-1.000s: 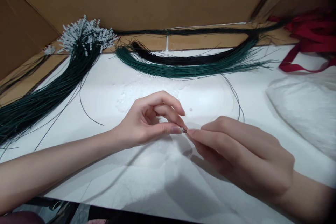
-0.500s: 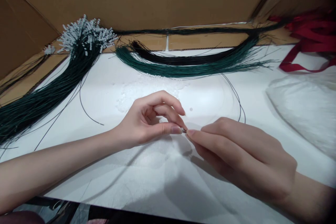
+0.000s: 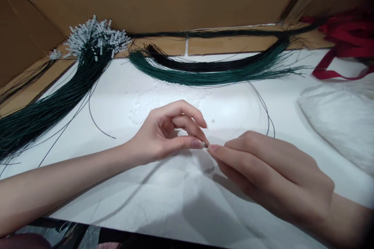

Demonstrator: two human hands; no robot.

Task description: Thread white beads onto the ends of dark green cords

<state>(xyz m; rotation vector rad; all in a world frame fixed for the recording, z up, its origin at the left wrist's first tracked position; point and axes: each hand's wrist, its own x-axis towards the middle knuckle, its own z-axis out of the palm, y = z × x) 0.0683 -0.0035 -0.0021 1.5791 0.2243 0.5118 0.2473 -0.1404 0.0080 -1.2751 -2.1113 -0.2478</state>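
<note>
My left hand [image 3: 175, 132] pinches a small white bead [image 3: 203, 145] between thumb and fingertips above the white tabletop [image 3: 163, 210]. Touching it from the right, my right hand [image 3: 271, 171] is closed in a pinch on a short bit of thin dark wire [image 3: 206, 146]. The fingertips cover most of both pieces. Loose white beads [image 3: 143, 105] lie scattered just beyond my left hand. A large bundle of dark green wires [image 3: 58, 105] rests at the left, its tips strung with white beads [image 3: 96, 37].
Behind my hands lie curved bundles of green wire [image 3: 198, 78] and black wire [image 3: 204, 65]. Two loose wires [image 3: 261, 103] bend down near my right hand. A clear plastic bag [image 3: 341, 120] and red ribbon [image 3: 344, 46] are at the right. Cardboard walls [image 3: 187, 0] border the table.
Both hands keep the same pinch, fingertips together. My right hand has shifted very slightly to the right; the things on the table stay as they were.
</note>
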